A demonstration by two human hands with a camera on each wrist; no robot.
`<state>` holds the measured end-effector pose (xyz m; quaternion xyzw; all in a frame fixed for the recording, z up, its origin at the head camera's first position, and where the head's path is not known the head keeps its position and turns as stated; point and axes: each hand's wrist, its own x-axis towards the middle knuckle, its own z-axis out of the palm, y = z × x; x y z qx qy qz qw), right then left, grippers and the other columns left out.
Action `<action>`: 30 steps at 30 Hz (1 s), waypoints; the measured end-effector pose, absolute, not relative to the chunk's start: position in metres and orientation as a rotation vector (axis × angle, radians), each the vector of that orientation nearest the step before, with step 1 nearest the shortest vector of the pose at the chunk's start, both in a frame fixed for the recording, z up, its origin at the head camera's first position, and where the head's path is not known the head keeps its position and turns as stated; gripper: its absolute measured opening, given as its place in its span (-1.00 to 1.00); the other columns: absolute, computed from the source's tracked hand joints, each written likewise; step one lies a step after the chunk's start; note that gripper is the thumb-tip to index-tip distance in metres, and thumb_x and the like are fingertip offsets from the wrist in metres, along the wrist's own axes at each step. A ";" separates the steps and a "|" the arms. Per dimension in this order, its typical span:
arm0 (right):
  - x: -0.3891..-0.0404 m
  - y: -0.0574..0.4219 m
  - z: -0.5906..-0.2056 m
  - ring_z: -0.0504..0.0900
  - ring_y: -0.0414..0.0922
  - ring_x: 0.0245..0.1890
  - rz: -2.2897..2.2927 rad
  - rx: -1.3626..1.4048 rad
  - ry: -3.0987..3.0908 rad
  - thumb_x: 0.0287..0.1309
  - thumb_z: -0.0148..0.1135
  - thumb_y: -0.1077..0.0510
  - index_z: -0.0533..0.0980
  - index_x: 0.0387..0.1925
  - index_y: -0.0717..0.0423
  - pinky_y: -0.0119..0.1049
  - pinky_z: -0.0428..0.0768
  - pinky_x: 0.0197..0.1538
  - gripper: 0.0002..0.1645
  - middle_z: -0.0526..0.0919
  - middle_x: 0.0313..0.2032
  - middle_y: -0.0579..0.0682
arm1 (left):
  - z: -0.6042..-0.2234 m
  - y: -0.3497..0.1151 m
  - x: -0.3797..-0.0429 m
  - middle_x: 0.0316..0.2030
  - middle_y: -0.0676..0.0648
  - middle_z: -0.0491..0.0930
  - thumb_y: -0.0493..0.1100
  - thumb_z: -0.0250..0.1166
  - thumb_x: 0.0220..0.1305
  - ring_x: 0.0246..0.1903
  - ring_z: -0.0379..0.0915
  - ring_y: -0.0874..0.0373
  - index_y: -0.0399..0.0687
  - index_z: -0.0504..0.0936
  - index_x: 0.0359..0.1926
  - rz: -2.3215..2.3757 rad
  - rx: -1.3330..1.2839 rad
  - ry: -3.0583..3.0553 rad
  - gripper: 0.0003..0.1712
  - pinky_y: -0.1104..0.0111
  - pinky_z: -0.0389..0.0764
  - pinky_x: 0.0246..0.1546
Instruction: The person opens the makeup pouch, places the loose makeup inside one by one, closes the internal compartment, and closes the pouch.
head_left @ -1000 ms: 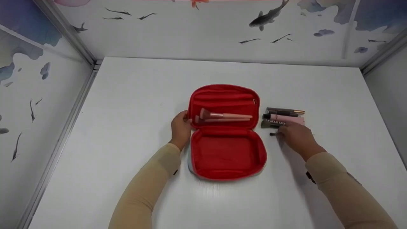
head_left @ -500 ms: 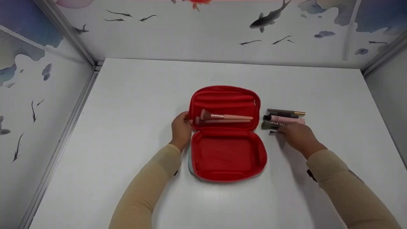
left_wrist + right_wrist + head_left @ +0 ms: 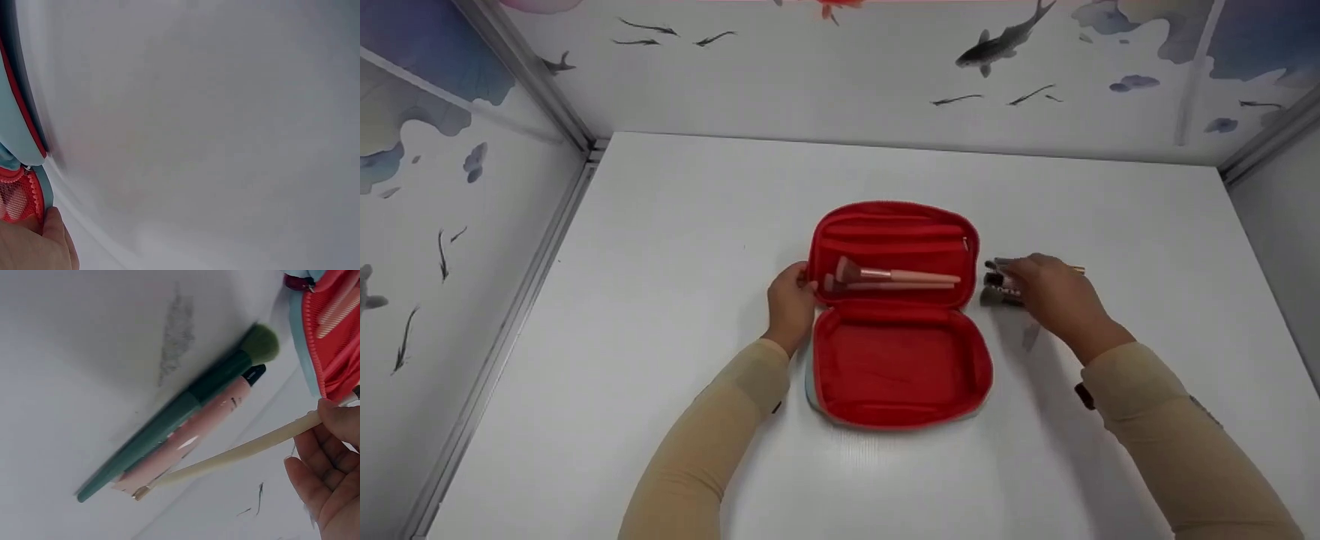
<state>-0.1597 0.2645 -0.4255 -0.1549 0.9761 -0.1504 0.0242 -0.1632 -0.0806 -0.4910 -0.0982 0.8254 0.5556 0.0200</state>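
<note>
The fingers of the person's right hand are pinching a slim brush with a cream handle, up near its bristle end; the handle slants away, and I can't tell whether its far tip touches anything. Just beside it, a green makeup brush lies close along a pink tube, with a gold tip poking out beyond the hand. The left hand grips the left edge of a zip-up makeup case, spread open on the white desk, red inside and pale blue outside. Two pink-handled brushes lie across its far half. Beige sleeves reach to both wrists, and a printed fish swims across the wall behind.
</note>
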 end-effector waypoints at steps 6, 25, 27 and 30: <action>-0.166 0.250 -0.403 0.57 0.09 -0.11 -0.657 -0.482 3.034 0.24 0.19 0.32 0.55 -0.02 0.23 0.05 0.60 -0.05 -0.73 0.63 -0.14 0.17 | -0.490 -0.081 -0.163 -0.05 -0.10 0.58 -0.37 0.10 0.37 -0.03 0.46 0.11 -0.19 0.54 0.08 1.729 -0.308 2.540 -0.70 0.32 0.52 0.03; -0.178 0.210 -0.370 0.55 0.07 -0.01 -0.859 -0.524 3.015 0.26 0.19 0.29 0.55 0.00 0.24 0.02 0.55 0.06 -0.72 0.63 -0.10 0.16 | -0.490 -0.081 -0.166 -0.03 -0.16 0.60 -0.42 0.13 0.32 0.01 0.49 0.05 -0.26 0.55 0.09 1.710 -0.291 2.584 -0.67 0.28 0.52 0.04; -0.179 0.206 -0.369 0.56 0.07 -0.01 -0.872 -0.539 3.016 0.26 0.19 0.29 0.55 0.00 0.24 0.02 0.55 0.07 -0.72 0.63 -0.10 0.16 | -0.490 -0.081 -0.166 -0.03 -0.16 0.60 -0.42 0.12 0.32 0.01 0.49 0.05 -0.26 0.55 0.09 1.704 -0.299 2.583 -0.67 0.28 0.52 0.04; -0.182 0.200 -0.368 0.57 0.06 -0.04 -0.887 -0.605 3.031 0.25 0.21 0.29 0.56 -0.02 0.25 0.00 0.57 0.04 -0.73 0.64 -0.12 0.16 | -0.491 -0.081 -0.166 -0.03 -0.16 0.60 -0.41 0.13 0.32 0.01 0.49 0.05 -0.25 0.55 0.09 1.689 -0.308 2.589 -0.67 0.27 0.52 0.05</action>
